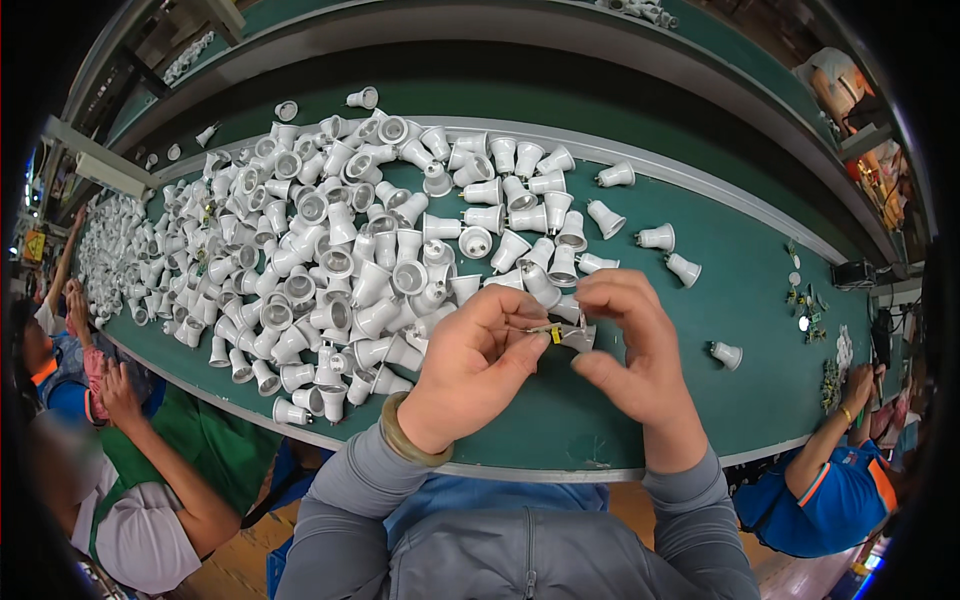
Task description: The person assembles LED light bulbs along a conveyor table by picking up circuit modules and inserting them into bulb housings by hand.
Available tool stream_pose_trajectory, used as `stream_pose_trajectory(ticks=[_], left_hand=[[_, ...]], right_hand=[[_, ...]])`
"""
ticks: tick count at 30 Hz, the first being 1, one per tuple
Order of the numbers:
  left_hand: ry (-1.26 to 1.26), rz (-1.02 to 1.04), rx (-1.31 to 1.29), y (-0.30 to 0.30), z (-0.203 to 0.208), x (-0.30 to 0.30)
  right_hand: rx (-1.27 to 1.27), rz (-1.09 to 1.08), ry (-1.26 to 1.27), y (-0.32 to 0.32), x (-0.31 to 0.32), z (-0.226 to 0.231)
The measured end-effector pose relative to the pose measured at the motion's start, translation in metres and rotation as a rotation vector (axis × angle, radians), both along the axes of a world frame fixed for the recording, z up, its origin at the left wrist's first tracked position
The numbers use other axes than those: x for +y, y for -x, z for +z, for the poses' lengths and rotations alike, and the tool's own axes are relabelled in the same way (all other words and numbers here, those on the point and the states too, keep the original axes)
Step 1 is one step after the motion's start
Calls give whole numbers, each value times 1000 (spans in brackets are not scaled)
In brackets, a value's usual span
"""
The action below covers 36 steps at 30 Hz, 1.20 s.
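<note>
Now I see left hand (478,350) pinching small yellow-tipped part (548,331), right hand (628,335) gripping white lamp housing (579,337) above green belt (760,300). Insertion step, I judge; next needs careful alignment. Housing pile (350,250) beside.

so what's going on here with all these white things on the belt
A person at a long green belt has both hands together just above it. The left hand pinches a small part with a yellow bit against a white bulb housing gripped by the right hand. A big heap of white housings lies to the left, with a few loose ones to the right. Other people work at either end.
</note>
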<state>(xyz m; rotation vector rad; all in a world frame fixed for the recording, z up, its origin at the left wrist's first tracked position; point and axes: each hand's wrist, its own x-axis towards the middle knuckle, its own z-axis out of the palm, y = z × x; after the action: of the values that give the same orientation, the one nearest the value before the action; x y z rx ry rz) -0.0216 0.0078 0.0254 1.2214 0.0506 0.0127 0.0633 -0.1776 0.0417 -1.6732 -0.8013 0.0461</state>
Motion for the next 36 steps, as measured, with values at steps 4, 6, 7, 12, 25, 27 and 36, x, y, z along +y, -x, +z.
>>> stream_pose_trajectory(ticks=[4, 6, 7, 12, 25, 27, 36], left_hand=[[-25, -16, -20, 2, 2, -1], [36, -35, 2, 1, 1, 0], [51, -19, 12, -1, 0, 1], [-116, -13, 15, 0, 3, 1], [-370, 84, -77, 2, -7, -5], [-382, 68, -88, 2, -5, -3], [79, -130, 147, 1, 0, 0]], right_hand=[[-311, 18, 204, 7, 2, 1], [-400, -19, 191, 6, -1, -4], [-399, -21, 192, 6, -2, -4], [-410, -83, 237, 6, -2, -3], [-333, -30, 263, 10, 4, 7], [-330, 3, 247, 9, 1, -1], [-343, -16, 187, 12, -2, -8]])
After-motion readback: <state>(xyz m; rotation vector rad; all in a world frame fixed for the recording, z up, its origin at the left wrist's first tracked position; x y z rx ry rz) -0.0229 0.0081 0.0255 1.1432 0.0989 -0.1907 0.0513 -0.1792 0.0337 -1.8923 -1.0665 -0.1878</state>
